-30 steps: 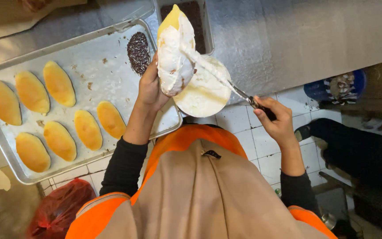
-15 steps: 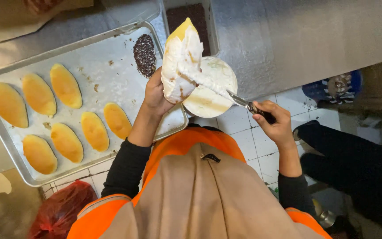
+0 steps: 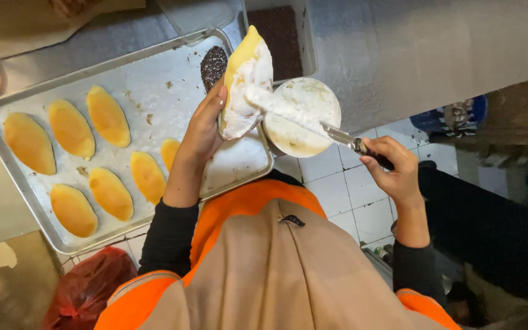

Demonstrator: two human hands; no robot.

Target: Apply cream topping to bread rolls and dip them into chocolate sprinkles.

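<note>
Above the tray (image 3: 7, 116), the right hand (image 3: 392, 165) gripping the knife (image 3: 300, 116) has spread cream further.

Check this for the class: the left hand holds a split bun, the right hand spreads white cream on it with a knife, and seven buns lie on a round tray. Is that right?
One detail is wrong: the tray is rectangular, not round, as the head view shows. The rest stands: the left hand holds the split bun, the right hand spreads cream with the knife, and seven buns lie on the tray.
</note>
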